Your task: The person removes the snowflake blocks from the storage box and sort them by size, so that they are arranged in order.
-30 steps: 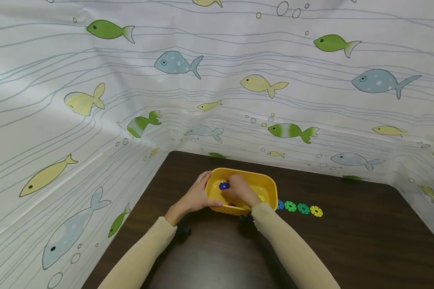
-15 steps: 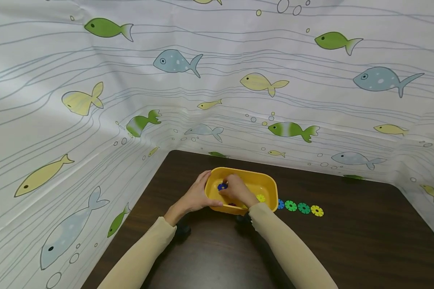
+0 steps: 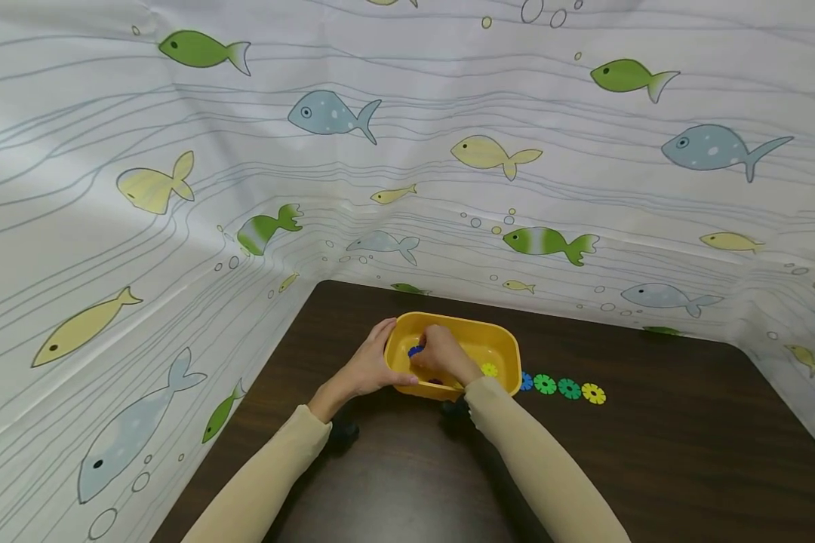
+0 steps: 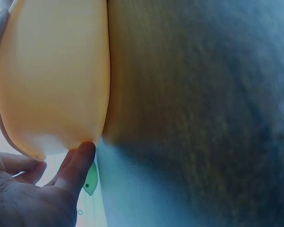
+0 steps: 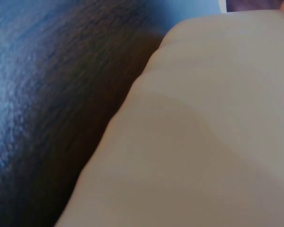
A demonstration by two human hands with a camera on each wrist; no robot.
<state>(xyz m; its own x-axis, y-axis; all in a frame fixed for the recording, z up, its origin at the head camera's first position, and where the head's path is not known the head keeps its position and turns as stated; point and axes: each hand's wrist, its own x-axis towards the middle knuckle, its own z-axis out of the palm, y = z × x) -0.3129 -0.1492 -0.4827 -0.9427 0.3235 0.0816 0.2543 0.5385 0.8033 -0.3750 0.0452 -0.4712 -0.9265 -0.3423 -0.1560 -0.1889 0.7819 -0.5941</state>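
Observation:
My left hand (image 3: 368,366) grips the left end of a yellow plastic tub (image 3: 499,335), thumb along the near side and fingers round the far side. In the left wrist view its fingers (image 4: 75,168) press against the tub's wall (image 4: 54,75). Inside the tub, my right hand (image 3: 443,354) has curled fingers at a blue flower-shaped disc (image 3: 415,351), partly covering it; the fingertips are hidden. A yellow disc (image 3: 490,369) lies right of that hand, and a dark disc (image 3: 435,381) shows under it. The right wrist view holds mostly a beige sleeve (image 5: 194,123).
Right of the tub, a row of flower discs lies on the dark table (image 3: 665,422): blue (image 3: 527,381), light green (image 3: 545,385), dark green (image 3: 570,389) and yellow (image 3: 594,394). A white fish-print sheet (image 3: 435,173) stands behind and at the sides.
My right hand has shifted slightly left inside the tub, and the blue disc with it; less of the disc shows now. The left hand and the tub stay in place.

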